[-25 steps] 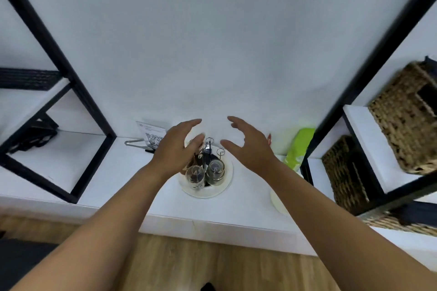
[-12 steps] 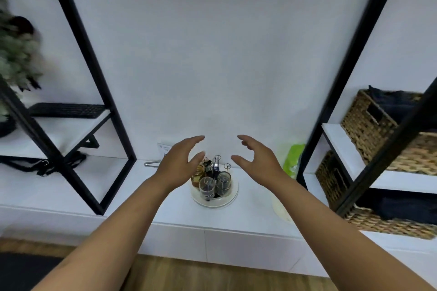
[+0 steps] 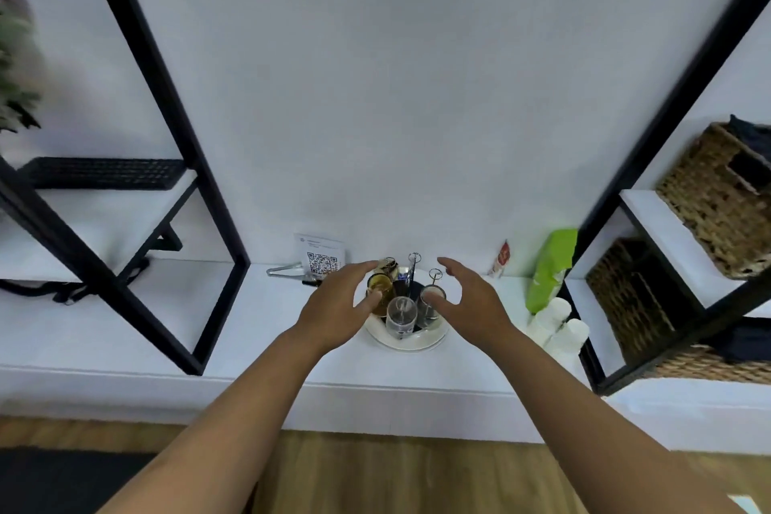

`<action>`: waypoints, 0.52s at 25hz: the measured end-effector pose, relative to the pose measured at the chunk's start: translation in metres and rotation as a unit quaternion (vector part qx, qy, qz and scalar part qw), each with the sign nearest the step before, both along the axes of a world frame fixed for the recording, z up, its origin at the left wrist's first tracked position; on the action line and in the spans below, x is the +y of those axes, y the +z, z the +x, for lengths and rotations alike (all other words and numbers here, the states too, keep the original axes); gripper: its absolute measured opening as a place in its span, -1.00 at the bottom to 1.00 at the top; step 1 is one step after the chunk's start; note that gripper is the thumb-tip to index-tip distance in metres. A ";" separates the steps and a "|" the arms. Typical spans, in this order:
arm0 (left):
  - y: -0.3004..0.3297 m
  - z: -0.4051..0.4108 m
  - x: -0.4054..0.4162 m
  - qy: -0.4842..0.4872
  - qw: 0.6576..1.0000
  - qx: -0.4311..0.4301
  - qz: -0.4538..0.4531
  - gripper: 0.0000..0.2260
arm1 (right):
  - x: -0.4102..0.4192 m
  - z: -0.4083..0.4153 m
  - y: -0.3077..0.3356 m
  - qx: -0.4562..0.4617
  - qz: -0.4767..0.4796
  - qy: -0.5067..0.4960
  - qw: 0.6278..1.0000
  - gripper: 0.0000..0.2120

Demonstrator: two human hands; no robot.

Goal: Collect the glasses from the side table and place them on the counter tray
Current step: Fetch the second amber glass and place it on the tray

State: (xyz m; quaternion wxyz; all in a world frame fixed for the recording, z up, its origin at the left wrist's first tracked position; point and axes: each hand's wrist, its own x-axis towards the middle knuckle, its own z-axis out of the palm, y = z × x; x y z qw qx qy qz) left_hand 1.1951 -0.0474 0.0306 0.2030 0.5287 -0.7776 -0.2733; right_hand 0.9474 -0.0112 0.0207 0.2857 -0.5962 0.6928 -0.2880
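Note:
A round white tray (image 3: 406, 342) rests on the white counter (image 3: 267, 330) against the wall. On it stand a clear glass (image 3: 401, 315) at the front, an amber glass (image 3: 381, 291) to the left, a greyish glass (image 3: 432, 305) to the right and thin metal stirrers (image 3: 414, 267) behind. My left hand (image 3: 338, 311) hovers open at the tray's left, thumb near the amber glass. My right hand (image 3: 473, 303) hovers open at the tray's right, thumb close to the greyish glass. Neither hand holds anything.
A QR-code card (image 3: 321, 257) and metal tongs (image 3: 285, 270) lie left of the tray. A green packet (image 3: 550, 269) and white paper cups (image 3: 557, 325) stand to the right. Black-framed shelves flank the counter, with wicker baskets (image 3: 717, 200) on the right and a keyboard (image 3: 100, 173) on the left.
The view has come closer and steadied on the tray. Both hands have drawn nearer each other and lowered around the glasses, still empty.

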 end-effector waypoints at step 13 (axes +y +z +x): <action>-0.128 -0.013 -0.085 -0.002 0.996 -0.031 0.082 -0.45 | -0.067 0.021 -0.116 0.029 0.060 -0.021 0.998 -0.15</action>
